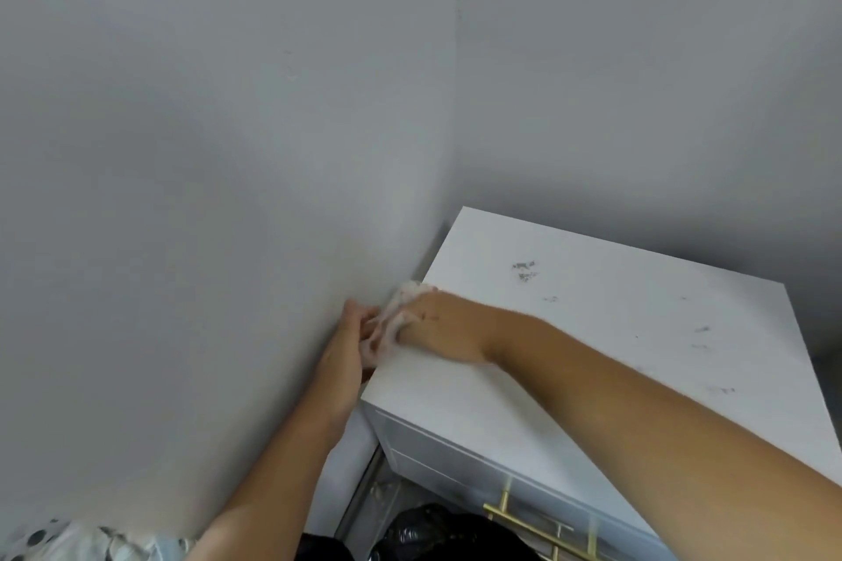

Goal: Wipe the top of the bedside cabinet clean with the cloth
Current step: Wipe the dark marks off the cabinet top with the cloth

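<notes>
The white bedside cabinet stands in the corner, its top showing grey dirt smudges near the back and more along the right side. My right hand lies on the top's left edge, fingers closed on a crumpled white cloth. My left hand is just off that edge, beside the wall, cupped against the cloth's hanging part. Whether it grips the cloth is unclear.
Grey walls close in on the left and behind the cabinet. Drawer fronts with a brass handle face the lower right. A black plastic bag lies on the floor below. Patterned fabric shows at bottom left.
</notes>
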